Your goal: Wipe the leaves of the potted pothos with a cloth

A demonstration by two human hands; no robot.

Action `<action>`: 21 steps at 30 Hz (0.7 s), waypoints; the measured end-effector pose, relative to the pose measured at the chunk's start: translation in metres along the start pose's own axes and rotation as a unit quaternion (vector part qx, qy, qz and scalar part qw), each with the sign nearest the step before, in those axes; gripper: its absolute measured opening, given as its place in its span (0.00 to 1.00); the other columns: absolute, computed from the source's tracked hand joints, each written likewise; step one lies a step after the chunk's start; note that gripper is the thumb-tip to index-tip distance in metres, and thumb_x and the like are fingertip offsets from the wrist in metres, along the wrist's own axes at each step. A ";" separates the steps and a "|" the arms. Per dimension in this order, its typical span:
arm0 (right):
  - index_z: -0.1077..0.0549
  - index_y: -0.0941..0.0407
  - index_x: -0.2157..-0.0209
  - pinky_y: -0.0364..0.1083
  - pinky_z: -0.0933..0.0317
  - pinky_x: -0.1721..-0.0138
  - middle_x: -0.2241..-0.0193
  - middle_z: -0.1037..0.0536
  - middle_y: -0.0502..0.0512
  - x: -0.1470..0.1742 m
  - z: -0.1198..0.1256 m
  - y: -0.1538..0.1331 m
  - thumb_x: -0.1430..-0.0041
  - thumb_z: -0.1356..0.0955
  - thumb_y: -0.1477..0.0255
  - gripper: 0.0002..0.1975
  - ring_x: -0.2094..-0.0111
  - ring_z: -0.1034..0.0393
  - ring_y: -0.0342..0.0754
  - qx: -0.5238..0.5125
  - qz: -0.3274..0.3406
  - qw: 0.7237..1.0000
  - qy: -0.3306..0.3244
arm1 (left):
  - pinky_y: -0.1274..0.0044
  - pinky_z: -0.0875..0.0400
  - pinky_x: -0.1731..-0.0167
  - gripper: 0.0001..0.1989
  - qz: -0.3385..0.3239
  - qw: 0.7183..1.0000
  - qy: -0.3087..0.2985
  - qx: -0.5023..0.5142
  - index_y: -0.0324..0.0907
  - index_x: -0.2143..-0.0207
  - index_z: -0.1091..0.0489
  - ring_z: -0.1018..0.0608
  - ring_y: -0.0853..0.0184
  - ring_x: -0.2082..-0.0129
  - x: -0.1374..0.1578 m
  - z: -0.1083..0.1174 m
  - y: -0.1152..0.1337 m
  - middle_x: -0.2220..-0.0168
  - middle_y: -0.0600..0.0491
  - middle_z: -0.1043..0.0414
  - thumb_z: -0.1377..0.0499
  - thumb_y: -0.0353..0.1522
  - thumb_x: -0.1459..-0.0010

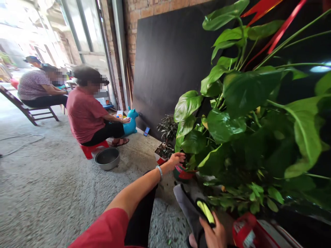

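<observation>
Head view: left hand (177, 159), extended from a red sleeve, is at the near edge of the foliage, just above a red-and-green pot (182, 174); its fingers are bent, but the fingertips merge with dark leaf shadow, so cannot tell whether they grip a stem or only touch. Right hand (216, 230), low in the frame, has thumb and fingers closed about a lime-green item (205, 210) with a black edge, set against a grey piece (184, 201); identity of both unclear. Leafy plant (227, 127) stands directly before the person, broad leaves dense and glossy. Progress, as judged: work under way, both hands occupied, no finished state evident; small green scraps (168, 241) lie on the floor, origin unknown, and the share done or left cannot be read. Farther out: a dark-leaved plant (167, 127) just beside the left hand, a red package (245, 229) near the right, a grey basin (107, 159) on the concrete, and a seated person (86, 113) with one hand at a blue toy (131, 120).
</observation>
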State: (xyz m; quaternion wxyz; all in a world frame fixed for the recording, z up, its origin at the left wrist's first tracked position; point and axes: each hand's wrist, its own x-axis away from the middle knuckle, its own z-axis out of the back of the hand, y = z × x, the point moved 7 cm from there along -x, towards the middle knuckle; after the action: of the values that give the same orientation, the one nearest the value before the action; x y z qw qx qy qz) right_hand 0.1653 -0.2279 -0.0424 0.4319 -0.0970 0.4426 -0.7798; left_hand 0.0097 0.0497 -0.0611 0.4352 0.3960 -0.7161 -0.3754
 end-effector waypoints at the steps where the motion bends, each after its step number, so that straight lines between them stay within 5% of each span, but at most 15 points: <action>1: 0.27 0.43 0.75 0.61 0.27 0.67 0.75 0.20 0.58 0.008 0.010 0.010 0.60 0.31 0.47 0.16 0.68 0.21 0.69 -0.018 -0.039 0.999 -0.014 | 0.77 0.27 0.66 0.22 -0.007 1.000 -0.006 0.020 0.39 0.58 0.26 0.23 0.69 0.68 0.002 0.008 0.003 0.61 0.50 0.22 0.33 0.21 0.59; 4: 0.22 0.50 0.68 0.59 0.27 0.62 0.67 0.17 0.62 0.005 0.049 -0.008 0.63 0.27 0.47 0.24 0.62 0.21 0.68 -0.070 -0.095 0.993 -0.013 | 0.79 0.28 0.65 0.28 -0.031 0.995 -0.015 0.091 0.42 0.52 0.29 0.22 0.71 0.67 0.004 0.013 0.016 0.58 0.51 0.22 0.35 0.19 0.59; 7: 0.22 0.56 0.60 0.56 0.30 0.60 0.63 0.17 0.66 -0.031 0.090 -0.082 0.57 0.28 0.46 0.30 0.60 0.23 0.64 -0.068 -0.027 0.987 0.140 | 0.77 0.27 0.63 0.22 -0.019 0.988 -0.021 0.150 0.42 0.55 0.33 0.20 0.68 0.67 0.007 -0.008 0.025 0.65 0.54 0.25 0.34 0.23 0.53; 9: 0.23 0.59 0.59 0.56 0.31 0.59 0.62 0.18 0.70 -0.056 0.097 -0.131 0.57 0.30 0.47 0.32 0.60 0.24 0.64 -0.058 0.048 0.972 0.223 | 0.74 0.25 0.64 0.18 0.002 0.984 -0.014 0.177 0.42 0.59 0.35 0.20 0.66 0.69 0.013 -0.025 0.025 0.69 0.56 0.27 0.33 0.27 0.50; 11: 0.24 0.59 0.59 0.57 0.32 0.58 0.62 0.18 0.71 -0.077 0.081 -0.157 0.58 0.32 0.49 0.32 0.60 0.24 0.65 -0.062 0.087 0.975 0.195 | 0.73 0.25 0.65 0.16 0.020 0.983 -0.010 0.184 0.42 0.62 0.35 0.21 0.67 0.73 0.019 -0.037 0.022 0.71 0.56 0.28 0.32 0.30 0.49; 15: 0.22 0.56 0.64 0.57 0.32 0.61 0.67 0.18 0.66 -0.077 0.057 -0.136 0.61 0.32 0.49 0.28 0.65 0.24 0.64 -0.058 0.056 0.995 0.061 | 0.74 0.27 0.68 0.10 0.048 0.989 -0.006 0.143 0.41 0.66 0.32 0.23 0.67 0.75 0.028 -0.038 0.009 0.73 0.54 0.26 0.34 0.33 0.44; 18: 0.21 0.57 0.60 0.54 0.32 0.61 0.66 0.18 0.65 -0.061 0.084 -0.123 0.57 0.29 0.50 0.29 0.64 0.24 0.61 -0.062 0.048 0.987 0.137 | 0.75 0.29 0.71 0.08 0.052 0.989 -0.024 0.137 0.41 0.67 0.32 0.23 0.66 0.75 0.034 -0.038 0.003 0.73 0.52 0.25 0.36 0.33 0.41; 21: 0.22 0.60 0.55 0.53 0.32 0.60 0.63 0.18 0.68 -0.066 0.097 -0.146 0.54 0.29 0.51 0.31 0.62 0.24 0.61 -0.070 0.092 0.968 0.223 | 0.75 0.27 0.70 0.06 0.058 0.986 -0.039 0.150 0.40 0.64 0.32 0.22 0.67 0.75 0.043 -0.046 0.001 0.69 0.49 0.22 0.38 0.33 0.39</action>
State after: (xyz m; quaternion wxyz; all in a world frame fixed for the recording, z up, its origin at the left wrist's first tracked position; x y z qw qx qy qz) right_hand 0.1710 -0.2019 0.1432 0.3849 0.0905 0.5879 -0.7057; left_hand 0.0390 0.0028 -0.0306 0.3635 0.3998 -0.8024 -0.2533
